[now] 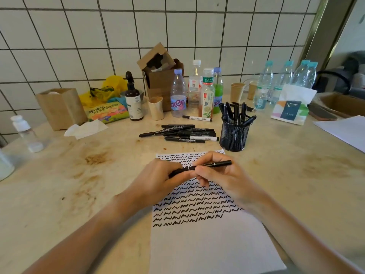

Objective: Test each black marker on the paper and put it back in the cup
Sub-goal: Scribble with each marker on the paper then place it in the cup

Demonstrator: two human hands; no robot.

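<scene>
At the far left of the tabletop [59,175] stands a small clear bottle [25,133] with a white cap. A brown paper bag [61,107] sits near the tiled wall, with a crumpled white tissue [87,129] just in front of it. Further right stand a dark pump bottle [134,99], an open cardboard box [160,76] and a cluster of drink bottles [197,89].

The left hand [158,180] is positioned above the paper [207,244]; its grip is clenched around the left end of the black marker [199,167]. The marker is held roughly level over the upper part of the paper, which carries rows of black squiggles. Behind the paper lies a loose pile of markers [183,133] on the tabletop.

The right hand [223,175] pinches the same marker at mid-barrel; the marker's right end projects past the fingers. The black mesh cup [234,135] stands just beyond the paper's upper right corner, holding several markers upright. A tissue pack [290,109] lies further right.
</scene>
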